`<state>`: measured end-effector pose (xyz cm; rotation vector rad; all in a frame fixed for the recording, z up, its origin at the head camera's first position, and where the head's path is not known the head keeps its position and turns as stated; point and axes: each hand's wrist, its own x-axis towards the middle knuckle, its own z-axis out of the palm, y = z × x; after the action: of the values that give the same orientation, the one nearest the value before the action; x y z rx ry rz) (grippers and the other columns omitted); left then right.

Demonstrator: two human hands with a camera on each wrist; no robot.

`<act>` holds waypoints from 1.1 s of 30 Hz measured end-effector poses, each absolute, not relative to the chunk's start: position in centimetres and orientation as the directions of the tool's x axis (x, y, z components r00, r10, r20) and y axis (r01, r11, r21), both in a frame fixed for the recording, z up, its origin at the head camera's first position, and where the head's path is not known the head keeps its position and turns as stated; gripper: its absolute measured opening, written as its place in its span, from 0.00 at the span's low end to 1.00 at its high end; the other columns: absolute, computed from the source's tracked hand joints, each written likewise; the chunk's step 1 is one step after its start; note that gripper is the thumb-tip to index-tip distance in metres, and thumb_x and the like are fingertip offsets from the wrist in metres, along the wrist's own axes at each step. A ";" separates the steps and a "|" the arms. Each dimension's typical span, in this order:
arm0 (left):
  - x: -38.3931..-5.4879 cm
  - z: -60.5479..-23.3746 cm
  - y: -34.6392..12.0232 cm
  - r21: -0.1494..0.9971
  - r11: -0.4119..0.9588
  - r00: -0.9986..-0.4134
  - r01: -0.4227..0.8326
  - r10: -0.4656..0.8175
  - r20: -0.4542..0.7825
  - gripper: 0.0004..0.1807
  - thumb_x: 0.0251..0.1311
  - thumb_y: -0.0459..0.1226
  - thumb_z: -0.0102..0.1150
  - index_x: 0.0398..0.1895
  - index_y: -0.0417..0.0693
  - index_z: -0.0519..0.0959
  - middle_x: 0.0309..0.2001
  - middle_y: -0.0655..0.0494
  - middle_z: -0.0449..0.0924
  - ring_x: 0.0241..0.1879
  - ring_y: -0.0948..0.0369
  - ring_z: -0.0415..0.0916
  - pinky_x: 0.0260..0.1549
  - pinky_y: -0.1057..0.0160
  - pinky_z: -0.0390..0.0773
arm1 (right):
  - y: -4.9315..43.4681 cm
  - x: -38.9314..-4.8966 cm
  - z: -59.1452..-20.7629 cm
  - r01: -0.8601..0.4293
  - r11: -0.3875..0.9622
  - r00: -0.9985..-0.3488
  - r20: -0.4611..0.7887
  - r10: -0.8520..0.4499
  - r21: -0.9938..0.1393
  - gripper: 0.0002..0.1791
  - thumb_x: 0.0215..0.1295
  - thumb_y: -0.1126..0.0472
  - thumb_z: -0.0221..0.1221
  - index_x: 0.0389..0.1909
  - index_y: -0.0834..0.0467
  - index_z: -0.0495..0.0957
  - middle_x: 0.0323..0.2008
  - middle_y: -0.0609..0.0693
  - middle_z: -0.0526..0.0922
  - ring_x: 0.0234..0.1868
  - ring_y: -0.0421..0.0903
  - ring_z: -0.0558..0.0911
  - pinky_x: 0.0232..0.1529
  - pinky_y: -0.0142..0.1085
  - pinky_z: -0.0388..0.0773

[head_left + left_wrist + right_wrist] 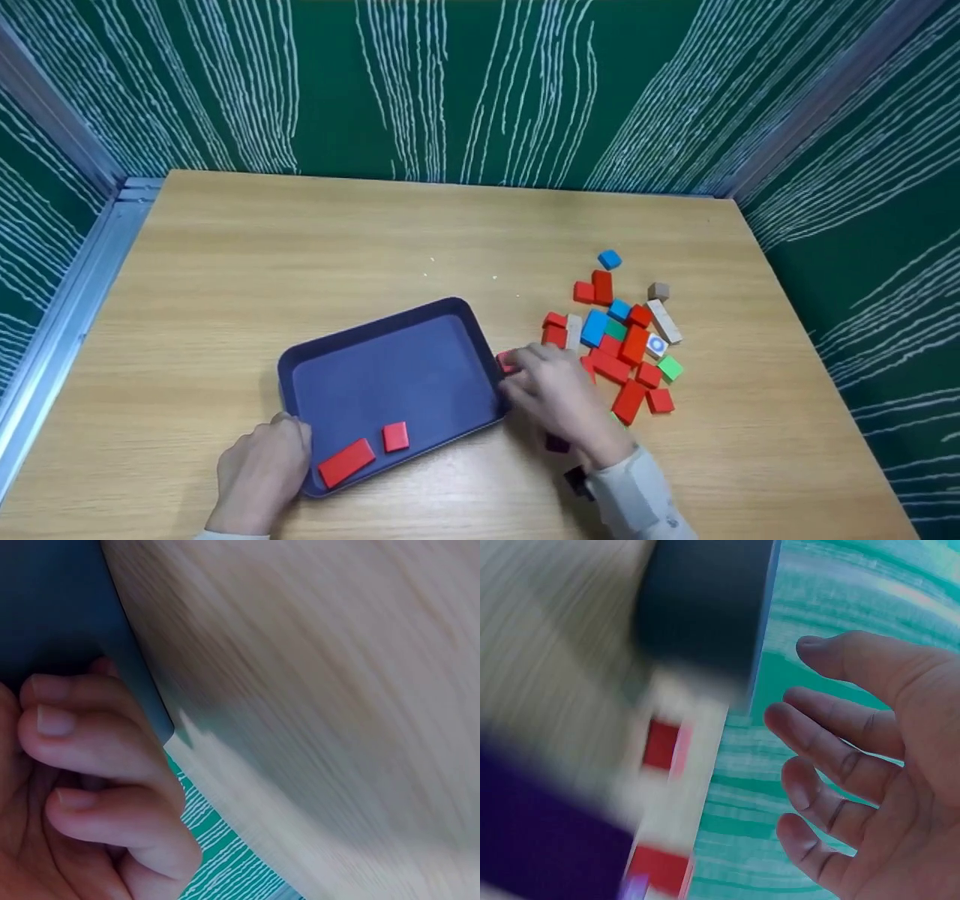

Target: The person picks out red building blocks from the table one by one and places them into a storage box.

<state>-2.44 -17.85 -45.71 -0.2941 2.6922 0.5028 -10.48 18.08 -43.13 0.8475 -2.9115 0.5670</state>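
A dark blue tray [397, 375] lies at a slant on the wooden table. Inside it, near the front edge, are a long red block [346, 463] and a small red cube [395, 436]. My left hand [266, 465] grips the tray's near left corner, its fingers curled at the wall in the left wrist view. Just outside the tray's right side is my right hand [559, 390], with fingers apart and no block in the palm in the right wrist view. A red block [505, 361] shows partly behind its fingertips.
A loose pile of red, blue, green and bare wooden blocks [611, 345] spreads right of the tray, with a blue cube [610, 259] at its far end. Dark pieces [556, 443] lie beneath my right wrist. Green walls [480, 90] with white streaks enclose the table.
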 end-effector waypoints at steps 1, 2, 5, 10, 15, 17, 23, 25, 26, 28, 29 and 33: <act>-2.5 -45.7 -17.9 0.300 0.914 -0.902 -0.272 -0.133 -0.411 0.22 0.74 0.41 0.36 0.38 0.30 0.74 0.28 0.43 0.77 0.25 0.50 0.73 0.24 0.47 0.73 | 18.9 -10.5 -43.2 -0.503 0.796 -0.863 0.150 -0.482 -0.336 0.15 0.61 0.56 0.70 0.47 0.55 0.84 0.43 0.48 0.85 0.42 0.46 0.80 0.46 0.42 0.76; -2.5 -45.7 -17.9 0.299 0.914 -0.900 -0.273 -0.133 -0.415 0.22 0.74 0.41 0.35 0.38 0.29 0.74 0.28 0.43 0.77 0.26 0.50 0.73 0.24 0.47 0.73 | 19.8 -10.5 -43.3 -0.468 0.815 -0.882 0.136 -0.450 -0.341 0.16 0.61 0.56 0.70 0.48 0.55 0.84 0.43 0.47 0.84 0.42 0.46 0.80 0.46 0.42 0.76; -2.6 -45.6 -18.0 0.294 0.914 -0.895 -0.279 -0.137 -0.424 0.22 0.74 0.41 0.35 0.39 0.29 0.73 0.29 0.42 0.77 0.26 0.49 0.74 0.24 0.46 0.73 | 22.0 -10.4 -43.5 -0.367 0.864 -0.929 0.097 -0.356 -0.344 0.18 0.61 0.54 0.70 0.51 0.55 0.83 0.45 0.49 0.84 0.44 0.47 0.79 0.48 0.44 0.77; -2.6 -45.6 -18.1 0.292 0.915 -0.892 -0.279 -0.134 -0.431 0.21 0.73 0.41 0.34 0.36 0.30 0.73 0.29 0.41 0.77 0.27 0.48 0.76 0.25 0.45 0.74 | 25.1 -10.1 -44.0 -0.295 0.917 -0.956 0.093 -0.280 -0.270 0.20 0.60 0.54 0.71 0.50 0.58 0.83 0.45 0.52 0.83 0.44 0.51 0.79 0.48 0.49 0.75; -2.7 -45.6 -18.0 0.276 0.916 -0.868 -0.292 -0.132 -0.479 0.23 0.74 0.42 0.34 0.39 0.29 0.72 0.28 0.43 0.75 0.26 0.49 0.73 0.26 0.46 0.73 | 26.7 -9.7 -44.6 -0.260 0.944 -0.965 0.095 -0.246 -0.202 0.21 0.58 0.56 0.72 0.50 0.60 0.82 0.40 0.53 0.82 0.39 0.51 0.77 0.42 0.46 0.75; -2.8 -45.6 -17.9 0.273 0.915 -0.861 -0.296 -0.132 -0.491 0.23 0.74 0.42 0.34 0.40 0.28 0.72 0.28 0.44 0.73 0.26 0.50 0.72 0.26 0.47 0.73 | 26.9 -9.7 -44.7 -0.220 0.953 -0.975 0.067 -0.210 -0.208 0.21 0.58 0.55 0.73 0.50 0.60 0.82 0.36 0.52 0.82 0.35 0.50 0.76 0.38 0.43 0.75; -2.6 -45.7 -17.8 0.270 0.917 -0.865 -0.293 -0.134 -0.484 0.23 0.74 0.42 0.34 0.41 0.28 0.73 0.29 0.43 0.74 0.27 0.50 0.73 0.26 0.46 0.73 | 26.1 -9.8 -44.9 -0.076 0.974 -0.995 -0.045 -0.088 -0.214 0.15 0.59 0.50 0.71 0.36 0.57 0.81 0.19 0.45 0.72 0.24 0.47 0.70 0.28 0.39 0.69; -2.7 -45.7 -17.8 0.271 0.917 -0.870 -0.292 -0.137 -0.474 0.23 0.74 0.42 0.34 0.40 0.29 0.73 0.29 0.42 0.75 0.27 0.49 0.73 0.26 0.46 0.73 | 26.0 -9.9 -44.9 -0.051 0.977 -0.996 -0.059 -0.064 -0.206 0.14 0.61 0.51 0.70 0.34 0.58 0.81 0.17 0.45 0.70 0.22 0.47 0.69 0.27 0.39 0.68; -2.7 -45.7 -17.8 0.272 0.918 -0.871 -0.289 -0.135 -0.472 0.23 0.74 0.42 0.34 0.40 0.28 0.73 0.30 0.41 0.75 0.27 0.49 0.74 0.27 0.45 0.74 | 25.9 -9.9 -44.9 -0.038 0.978 -0.996 -0.065 -0.052 -0.206 0.14 0.61 0.51 0.70 0.33 0.58 0.81 0.16 0.46 0.69 0.22 0.47 0.69 0.26 0.39 0.67; -2.8 -45.7 -17.8 0.274 0.918 -0.875 -0.286 -0.134 -0.465 0.24 0.74 0.42 0.34 0.40 0.28 0.73 0.31 0.39 0.76 0.28 0.48 0.75 0.27 0.44 0.74 | 25.9 -10.0 -44.9 -0.016 0.977 -0.997 -0.072 -0.032 -0.212 0.12 0.62 0.53 0.69 0.32 0.59 0.81 0.16 0.47 0.69 0.21 0.48 0.69 0.25 0.39 0.66; -2.8 -45.7 -17.8 0.273 0.918 -0.875 -0.286 -0.134 -0.465 0.24 0.74 0.42 0.34 0.40 0.28 0.73 0.31 0.38 0.77 0.29 0.47 0.76 0.28 0.44 0.74 | 25.9 -10.0 -44.9 -0.010 0.977 -0.997 -0.068 -0.025 -0.211 0.12 0.62 0.54 0.68 0.32 0.59 0.81 0.16 0.47 0.69 0.21 0.48 0.69 0.24 0.39 0.66; -2.7 -45.6 -17.8 0.273 0.918 -0.873 -0.288 -0.134 -0.470 0.23 0.74 0.42 0.34 0.41 0.28 0.73 0.32 0.38 0.77 0.30 0.46 0.77 0.28 0.43 0.75 | 25.9 -10.0 -44.7 0.007 0.976 -0.999 -0.052 -0.004 -0.216 0.11 0.61 0.55 0.67 0.30 0.59 0.79 0.17 0.48 0.69 0.20 0.48 0.69 0.23 0.39 0.66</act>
<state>-2.73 -17.82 -45.58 -0.3052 2.6254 0.4679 -9.99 25.91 -44.67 -0.0027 -3.1750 0.3467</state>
